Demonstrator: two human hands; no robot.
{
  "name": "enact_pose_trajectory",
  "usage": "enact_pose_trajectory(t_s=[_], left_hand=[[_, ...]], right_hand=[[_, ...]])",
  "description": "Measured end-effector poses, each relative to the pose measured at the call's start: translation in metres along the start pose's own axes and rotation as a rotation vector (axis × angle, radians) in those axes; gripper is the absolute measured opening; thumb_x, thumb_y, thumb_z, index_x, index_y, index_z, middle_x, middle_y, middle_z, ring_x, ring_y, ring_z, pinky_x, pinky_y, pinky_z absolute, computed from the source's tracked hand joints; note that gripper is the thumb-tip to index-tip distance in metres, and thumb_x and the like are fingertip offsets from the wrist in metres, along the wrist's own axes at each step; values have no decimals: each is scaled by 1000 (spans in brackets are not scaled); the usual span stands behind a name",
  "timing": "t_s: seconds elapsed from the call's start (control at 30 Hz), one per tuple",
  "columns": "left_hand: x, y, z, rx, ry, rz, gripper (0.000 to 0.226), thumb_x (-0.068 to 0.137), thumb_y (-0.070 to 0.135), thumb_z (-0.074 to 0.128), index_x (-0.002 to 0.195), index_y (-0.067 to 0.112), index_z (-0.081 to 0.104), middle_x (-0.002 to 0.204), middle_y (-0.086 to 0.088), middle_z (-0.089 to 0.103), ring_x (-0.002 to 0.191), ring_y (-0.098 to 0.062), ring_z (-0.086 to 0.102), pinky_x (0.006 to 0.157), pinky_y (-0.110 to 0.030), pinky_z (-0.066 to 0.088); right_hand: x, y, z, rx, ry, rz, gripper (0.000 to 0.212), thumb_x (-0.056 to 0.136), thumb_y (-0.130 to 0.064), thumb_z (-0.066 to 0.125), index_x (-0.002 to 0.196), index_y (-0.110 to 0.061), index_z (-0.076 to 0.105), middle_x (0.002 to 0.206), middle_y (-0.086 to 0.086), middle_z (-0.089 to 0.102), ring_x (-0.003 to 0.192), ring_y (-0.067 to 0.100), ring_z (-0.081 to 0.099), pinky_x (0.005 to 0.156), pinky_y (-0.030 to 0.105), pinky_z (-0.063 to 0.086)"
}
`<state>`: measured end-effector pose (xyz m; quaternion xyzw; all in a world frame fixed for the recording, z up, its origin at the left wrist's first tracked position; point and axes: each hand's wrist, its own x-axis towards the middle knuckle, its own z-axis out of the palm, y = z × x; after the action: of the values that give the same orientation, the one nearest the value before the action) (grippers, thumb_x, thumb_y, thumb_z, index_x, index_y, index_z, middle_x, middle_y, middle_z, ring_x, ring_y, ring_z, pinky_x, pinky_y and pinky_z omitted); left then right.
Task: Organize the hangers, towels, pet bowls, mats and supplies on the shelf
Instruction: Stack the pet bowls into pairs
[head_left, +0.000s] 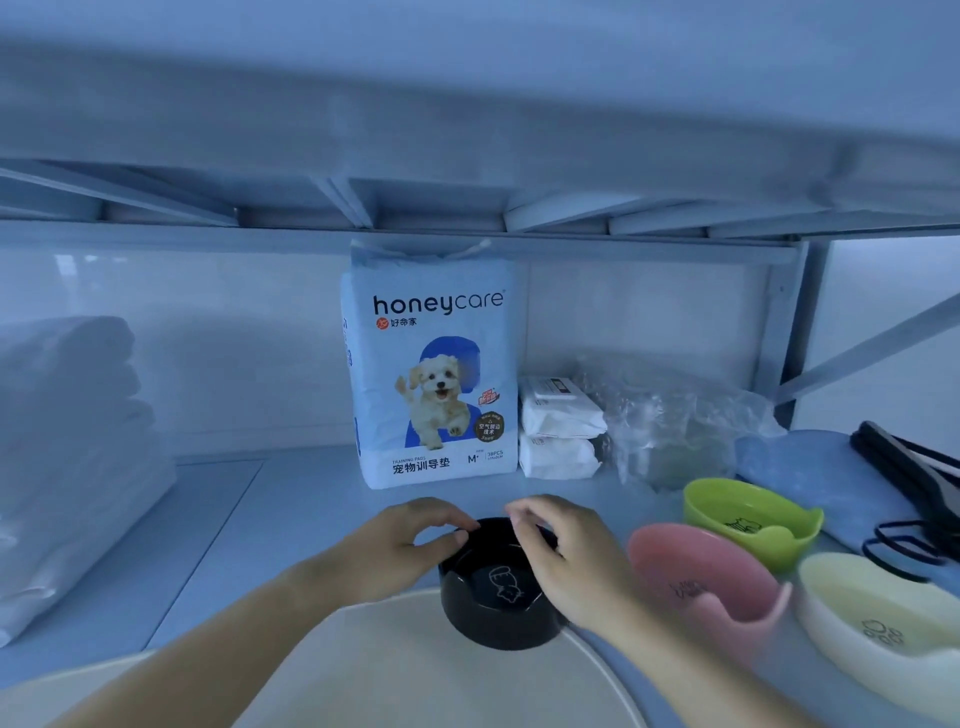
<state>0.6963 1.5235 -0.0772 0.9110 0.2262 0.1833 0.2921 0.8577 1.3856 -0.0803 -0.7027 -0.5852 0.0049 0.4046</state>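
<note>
Black pet bowl (498, 587), round and glossy, with a white line drawing of an animal on its inner floor, sits at the front edge of the shelf (249, 519), centre of view; whether it rests on the shelf or is lifted cannot be told. The left hand (400, 545) takes the near-left rim, thumb on the outer wall and fingers curled over the top. The right hand (566, 561) curls over the right rim, so each grip is closed on the bowl. There are four bowls in all. The other three stand to the right: one pink bowl (696, 571) just beside the right hand, one green bowl (748, 514) behind it, and one pale yellow bowl (872, 618) at the right edge. Behind the bowls is one upright pack of training pads (434, 364), its top reaching the underside of the upper shelf (467, 208). Next to it are two wipe packs (558, 415), stacked, and one crumpled clear plastic bag (675, 415). One blue mat (810, 473) lies at far right, with black hangers (914, 467) lying on it, their number unclear. A stack of folded white towels (72, 441) stands at far left. Bare shelf lies between the towels and the pads. A pale round surface (415, 670) shows below the shelf's front edge.
</note>
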Motion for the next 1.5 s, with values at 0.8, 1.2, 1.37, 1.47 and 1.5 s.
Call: enact_pose_trajectory(t_s=[0.8, 1.2, 1.37, 1.47, 1.5], left_hand=[[-62, 18, 61, 229, 398, 29, 61, 77, 64, 37, 127, 30, 44, 131, 24, 33, 121, 9, 35, 94, -3, 24], [-65, 13, 56, 214, 360, 18, 35, 88, 43, 53, 118, 25, 52, 127, 15, 40, 105, -5, 52, 88, -19, 40], [-64, 16, 56, 251, 407, -11, 35, 88, 47, 49, 118, 30, 52, 126, 18, 40, 94, -5, 55, 78, -23, 45], [-65, 12, 57, 231, 382, 7, 40, 89, 38, 51, 129, 34, 43, 132, 18, 38, 112, -5, 50, 89, -21, 43], [-65, 11, 57, 222, 362, 6, 47, 90, 34, 53, 134, 36, 36, 135, 20, 35, 116, -2, 46, 89, -16, 38]], right_hand=[[-14, -5, -6, -242, -317, -155, 37, 89, -50, 45, 77, -19, 61, 71, -4, 62, 71, 15, 55, 64, 34, 45], [-9, -2, -19, -176, -508, -206, 9, 78, -35, 72, 83, -29, 68, 84, -18, 64, 82, 1, 58, 79, 25, 48], [-8, 1, -16, -246, -426, -223, 7, 80, -38, 68, 83, -33, 65, 88, -15, 65, 79, 5, 55, 75, 30, 47], [-7, 6, -14, -310, -324, -215, 9, 83, -38, 64, 90, -32, 66, 92, -14, 63, 72, 4, 47, 66, 26, 38], [-6, 7, -12, -319, -295, -208, 10, 84, -37, 63, 91, -31, 66, 92, -14, 62, 74, 6, 46, 66, 26, 37]])
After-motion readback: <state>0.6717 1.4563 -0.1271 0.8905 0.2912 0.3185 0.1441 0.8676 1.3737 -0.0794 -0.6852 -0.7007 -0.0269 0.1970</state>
